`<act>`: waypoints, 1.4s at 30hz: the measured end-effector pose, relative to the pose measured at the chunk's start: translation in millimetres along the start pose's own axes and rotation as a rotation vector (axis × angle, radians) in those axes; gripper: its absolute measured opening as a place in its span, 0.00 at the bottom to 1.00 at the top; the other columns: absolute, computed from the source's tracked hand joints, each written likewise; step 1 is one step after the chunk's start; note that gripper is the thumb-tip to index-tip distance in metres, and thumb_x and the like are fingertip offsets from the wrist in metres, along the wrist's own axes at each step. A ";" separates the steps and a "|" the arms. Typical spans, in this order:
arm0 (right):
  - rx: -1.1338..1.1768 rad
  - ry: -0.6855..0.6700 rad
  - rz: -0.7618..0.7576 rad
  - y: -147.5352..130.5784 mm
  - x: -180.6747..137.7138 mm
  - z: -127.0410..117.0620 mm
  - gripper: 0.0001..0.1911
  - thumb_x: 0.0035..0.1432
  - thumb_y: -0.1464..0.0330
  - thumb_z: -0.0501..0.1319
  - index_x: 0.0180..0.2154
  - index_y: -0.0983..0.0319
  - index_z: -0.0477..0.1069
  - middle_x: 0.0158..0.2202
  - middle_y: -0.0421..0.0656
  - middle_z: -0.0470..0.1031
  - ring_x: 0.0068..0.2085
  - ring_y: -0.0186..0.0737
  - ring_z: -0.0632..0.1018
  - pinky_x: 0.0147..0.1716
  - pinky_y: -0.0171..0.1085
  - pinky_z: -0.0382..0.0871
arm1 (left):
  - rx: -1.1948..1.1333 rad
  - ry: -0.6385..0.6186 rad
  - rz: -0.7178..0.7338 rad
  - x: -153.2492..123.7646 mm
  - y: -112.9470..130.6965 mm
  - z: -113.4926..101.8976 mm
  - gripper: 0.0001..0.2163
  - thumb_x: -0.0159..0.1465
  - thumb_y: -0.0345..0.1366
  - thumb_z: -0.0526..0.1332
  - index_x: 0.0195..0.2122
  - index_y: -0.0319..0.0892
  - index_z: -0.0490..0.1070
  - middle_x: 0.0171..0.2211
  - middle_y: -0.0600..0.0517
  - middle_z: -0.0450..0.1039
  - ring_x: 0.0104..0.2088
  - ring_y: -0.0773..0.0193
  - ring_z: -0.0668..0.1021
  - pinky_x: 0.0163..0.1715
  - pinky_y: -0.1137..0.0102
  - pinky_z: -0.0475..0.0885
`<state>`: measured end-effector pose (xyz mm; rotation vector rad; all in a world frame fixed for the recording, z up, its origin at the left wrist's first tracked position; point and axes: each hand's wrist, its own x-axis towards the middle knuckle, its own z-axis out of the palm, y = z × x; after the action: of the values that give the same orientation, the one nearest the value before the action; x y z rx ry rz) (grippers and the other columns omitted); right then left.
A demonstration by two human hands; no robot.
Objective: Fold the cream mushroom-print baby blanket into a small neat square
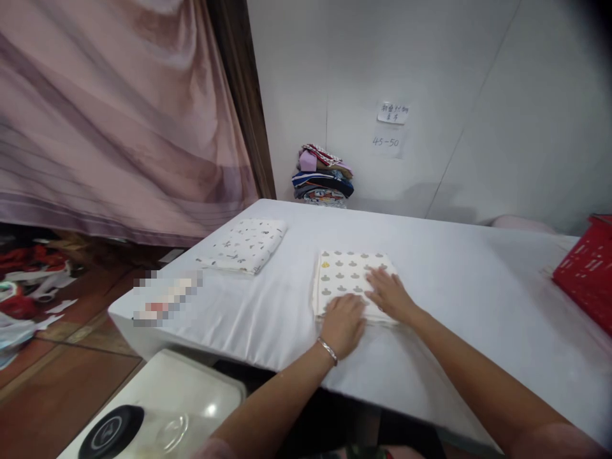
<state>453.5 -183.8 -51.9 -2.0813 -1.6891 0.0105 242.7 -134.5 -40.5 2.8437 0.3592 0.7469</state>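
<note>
A folded white cloth (342, 274) printed with rows of grey ducks and one yellow duck lies on the white-covered table (440, 268). My left hand (343, 324), with a silver bracelet at the wrist, rests on the cloth's near edge, its fingers stretched out. My right hand (389, 293) lies flat on the cloth's right side with its fingers spread. Neither hand grips the fabric. To the left sits a second folded cloth (246, 245), white with small dark motifs, apart from both hands.
Folded fabrics (324, 175) are stacked against the back wall, left of two paper notes (389, 131). A red basket (587, 271) stands at the right. A white appliance-like surface (191, 389) with a black round object (111, 431) is at the lower left. A pink curtain (124, 115) hangs behind.
</note>
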 end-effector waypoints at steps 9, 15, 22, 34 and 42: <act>0.024 -0.185 0.081 -15.2 -20.5 -12.3 0.26 0.61 0.53 0.47 0.58 0.53 0.58 0.63 0.43 0.50 0.64 0.50 0.48 0.59 0.55 0.39 | -0.039 0.075 -0.209 -26.3 -34.4 -14.4 0.10 0.64 0.39 0.52 0.42 0.46 0.71 0.44 0.51 0.73 0.49 0.62 0.70 0.51 0.61 0.61; -0.088 -0.163 0.001 -20.3 -74.0 -6.2 0.26 0.63 0.54 0.43 0.60 0.52 0.54 0.64 0.40 0.48 0.64 0.45 0.48 0.60 0.53 0.41 | -0.189 0.132 -0.360 -30.4 -46.6 -17.1 0.14 0.66 0.38 0.49 0.37 0.45 0.74 0.43 0.51 0.74 0.49 0.62 0.70 0.50 0.60 0.63; 0.207 -0.006 0.157 -6.7 -109.8 -11.8 0.25 0.61 0.55 0.47 0.56 0.55 0.62 0.63 0.40 0.51 0.63 0.45 0.52 0.60 0.49 0.49 | -0.283 0.201 -0.660 -14.1 -61.7 -9.2 0.09 0.59 0.37 0.57 0.37 0.42 0.74 0.46 0.47 0.71 0.50 0.59 0.70 0.51 0.65 0.64; 0.303 -0.033 0.524 51.3 -30.1 -36.9 0.37 0.45 0.67 0.62 0.59 0.61 0.58 0.47 0.46 0.73 0.43 0.45 0.75 0.43 0.39 0.68 | -0.495 -0.014 -1.063 5.3 -46.9 -7.9 0.26 0.53 0.39 0.63 0.52 0.40 0.60 0.44 0.45 0.73 0.43 0.59 0.75 0.41 0.70 0.67; -0.110 0.113 0.372 83.3 -19.0 -67.7 0.23 0.51 0.71 0.54 0.51 0.63 0.68 0.51 0.50 0.70 0.54 0.50 0.67 0.54 0.48 0.58 | -0.609 -0.125 -0.770 2.4 6.5 23.7 0.08 0.54 0.39 0.62 0.33 0.43 0.70 0.30 0.53 0.74 0.32 0.65 0.75 0.34 0.71 0.67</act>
<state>545.3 -236.5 -25.7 -2.4014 -1.2432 -0.0830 257.8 -142.6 -58.2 1.9351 0.9381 0.4090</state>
